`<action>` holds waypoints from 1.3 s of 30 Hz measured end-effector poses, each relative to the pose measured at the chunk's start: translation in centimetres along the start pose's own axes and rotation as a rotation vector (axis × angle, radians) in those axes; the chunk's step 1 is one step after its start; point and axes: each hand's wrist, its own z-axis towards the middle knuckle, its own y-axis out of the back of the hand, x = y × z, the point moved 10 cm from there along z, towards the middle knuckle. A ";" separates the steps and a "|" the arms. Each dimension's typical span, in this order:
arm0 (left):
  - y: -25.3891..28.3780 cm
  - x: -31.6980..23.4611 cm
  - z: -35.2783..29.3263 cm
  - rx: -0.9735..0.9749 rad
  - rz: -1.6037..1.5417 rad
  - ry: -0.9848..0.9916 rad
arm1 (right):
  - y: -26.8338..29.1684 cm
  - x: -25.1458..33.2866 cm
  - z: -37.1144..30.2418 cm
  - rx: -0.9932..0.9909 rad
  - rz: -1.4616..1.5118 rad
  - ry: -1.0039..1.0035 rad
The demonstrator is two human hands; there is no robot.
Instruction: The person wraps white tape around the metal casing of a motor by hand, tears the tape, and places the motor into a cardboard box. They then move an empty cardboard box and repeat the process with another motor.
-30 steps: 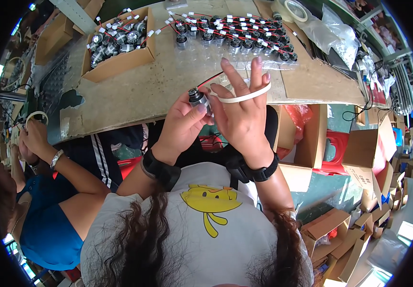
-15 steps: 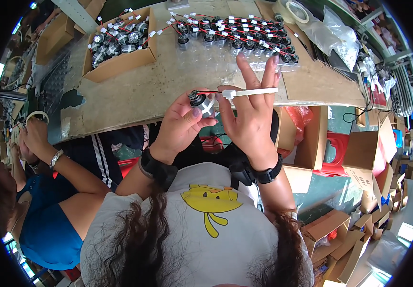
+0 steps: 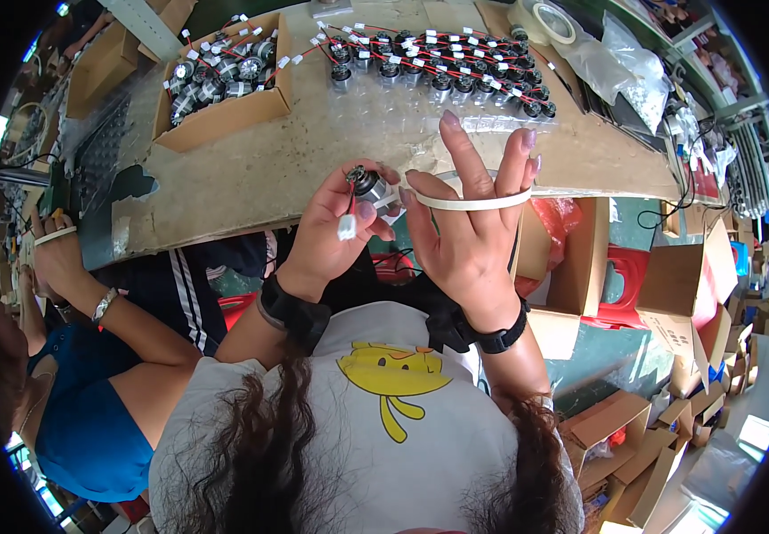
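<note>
Parts [image 3: 224,73] with red wires fill an open carton [image 3: 240,119] at upper left; similar ones stand in rows [image 3: 442,82] beyond the hands, near a tape roll [image 3: 566,33]. The left hand [image 3: 320,236] grips a black-and-silver cylinder [image 3: 370,185], white connector [image 3: 346,228] dangling. The right hand [image 3: 471,254], fingers spread, wears a white ring [image 3: 469,205]; whether its thumb and forefinger pinch anything, I cannot tell. Scuffed brown tabletop [image 3: 224,169]; co-worker's hand [image 3: 59,260] at left; dark printing on a box [image 3: 676,280] at right.
</note>
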 end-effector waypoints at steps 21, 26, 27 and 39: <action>-0.6 0.0 -0.1 0.059 0.173 0.050 | -2.5 -3.4 0.3 0.236 0.557 -0.091; -0.3 -0.2 0.1 0.068 0.250 -0.021 | -2.6 -3.0 0.2 0.249 0.482 -0.104; -0.1 -0.3 0.2 0.039 0.317 -0.044 | -2.6 -2.9 0.1 0.231 0.451 -0.112; 0.0 -0.9 -0.1 0.034 0.198 0.005 | -1.3 -7.3 0.0 0.078 0.423 -0.312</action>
